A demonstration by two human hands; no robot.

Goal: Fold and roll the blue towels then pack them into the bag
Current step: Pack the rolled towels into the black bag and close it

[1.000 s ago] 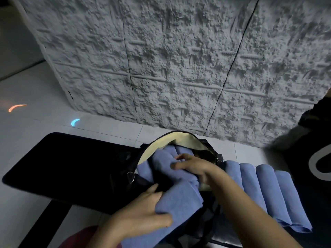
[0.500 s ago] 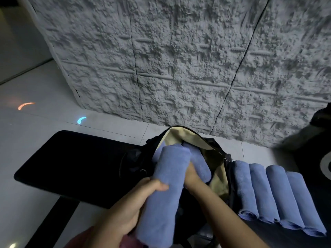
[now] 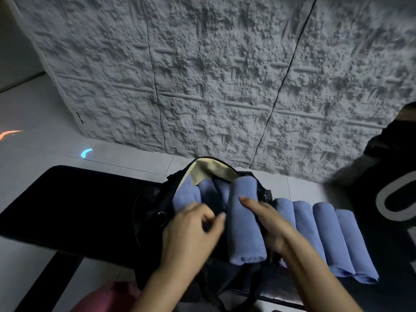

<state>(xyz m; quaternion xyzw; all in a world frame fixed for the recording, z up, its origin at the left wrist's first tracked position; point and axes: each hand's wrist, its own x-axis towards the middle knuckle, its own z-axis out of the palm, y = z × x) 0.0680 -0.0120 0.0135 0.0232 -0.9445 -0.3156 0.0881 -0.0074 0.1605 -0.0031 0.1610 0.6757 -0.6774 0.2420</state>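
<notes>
head view: one black bag (image 3: 153, 206) sits on a black padded bench (image 3: 67, 199). its mouth is open toward the wall and its cream lining (image 3: 213, 170) shows. blue towel ends stand in the mouth: one packed towel (image 3: 185, 197) at the left and a second packed towel (image 3: 208, 190) just beside it. a shadowed fold next to that may be a third, though i cannot tell.

one long towel roll (image 3: 244, 233) lies with its far end inside the right of the bag's mouth and its near end sticking out toward the person. the right hand (image 3: 272, 230) is wrapped against the right side of this roll and holds it, with the forefinger (image 3: 247, 202) laid straight across the top. the left hand (image 3: 191, 230) is at the near end of the leftmost packed towel, its fingers bent and blurred. i cannot tell whether it pinches the cloth or only touches it. the two hands are apart, with the long roll between them.

right of the bag, four rolled towels lie side by side on the bench, touching: roll one (image 3: 282, 212), roll two (image 3: 304, 224), roll three (image 3: 326, 233), roll four (image 3: 351, 246). the right forearm partly hides roll one.

one metal ring (image 3: 161, 214) hangs on the bag's left side. beyond the bench, a pale tiled floor (image 3: 33, 104) carries two light marks, one orange mark (image 3: 11, 134) and one cyan mark (image 3: 86, 152). a rough grey wall (image 3: 225, 75) rises behind it.
</notes>
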